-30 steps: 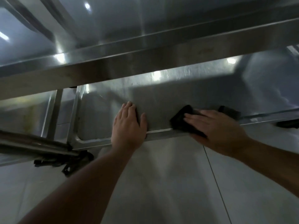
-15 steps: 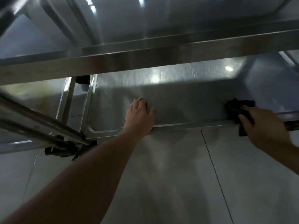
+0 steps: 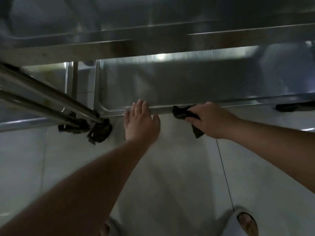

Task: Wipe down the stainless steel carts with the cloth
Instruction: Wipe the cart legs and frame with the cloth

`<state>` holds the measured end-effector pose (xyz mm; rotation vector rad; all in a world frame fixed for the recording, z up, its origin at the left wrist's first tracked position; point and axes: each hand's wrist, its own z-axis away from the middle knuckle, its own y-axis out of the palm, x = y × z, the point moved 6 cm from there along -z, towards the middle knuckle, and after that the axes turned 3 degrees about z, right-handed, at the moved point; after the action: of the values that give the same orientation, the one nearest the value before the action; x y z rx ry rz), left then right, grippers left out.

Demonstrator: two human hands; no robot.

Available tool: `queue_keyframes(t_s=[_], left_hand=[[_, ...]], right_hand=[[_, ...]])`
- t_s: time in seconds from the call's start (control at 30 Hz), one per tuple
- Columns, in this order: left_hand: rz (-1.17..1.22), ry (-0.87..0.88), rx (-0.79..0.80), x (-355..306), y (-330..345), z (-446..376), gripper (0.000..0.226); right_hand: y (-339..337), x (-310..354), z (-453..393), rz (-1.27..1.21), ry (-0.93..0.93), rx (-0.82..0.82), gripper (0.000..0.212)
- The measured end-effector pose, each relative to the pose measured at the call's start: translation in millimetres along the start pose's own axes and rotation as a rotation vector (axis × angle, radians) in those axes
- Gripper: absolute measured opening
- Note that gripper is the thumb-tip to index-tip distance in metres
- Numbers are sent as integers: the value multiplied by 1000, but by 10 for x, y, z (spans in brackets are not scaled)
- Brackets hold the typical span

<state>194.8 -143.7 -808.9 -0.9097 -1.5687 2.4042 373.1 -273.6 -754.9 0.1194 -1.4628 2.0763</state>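
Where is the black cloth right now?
The cloth is in the right hand, pressed on the cart's bottom shelf rim, just right of the left hand.

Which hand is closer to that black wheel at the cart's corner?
Left. The left hand rests on the shelf edge just right of the wheel; the right hand, gripping the cloth, is farther right.

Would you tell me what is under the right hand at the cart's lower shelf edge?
The right hand grips a dark cloth against the lower shelf's front rim. The rim beneath the cloth is covered.
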Motion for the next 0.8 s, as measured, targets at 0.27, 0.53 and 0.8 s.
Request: queue_keyframes(t_s=[0.27, 0.53, 0.8], left_hand=[[15, -201, 406, -54, -362, 1536, 57], [-140, -224, 633, -314, -1804, 2882, 68], [-66, -182, 616, -985, -3740, 3625, 57]], right_hand=[[322, 429, 1016, -12, 309, 350, 33], [-559, 1614, 2311, 65, 360, 496, 33], [-2189, 3030, 3243, 85, 407, 499, 35]])
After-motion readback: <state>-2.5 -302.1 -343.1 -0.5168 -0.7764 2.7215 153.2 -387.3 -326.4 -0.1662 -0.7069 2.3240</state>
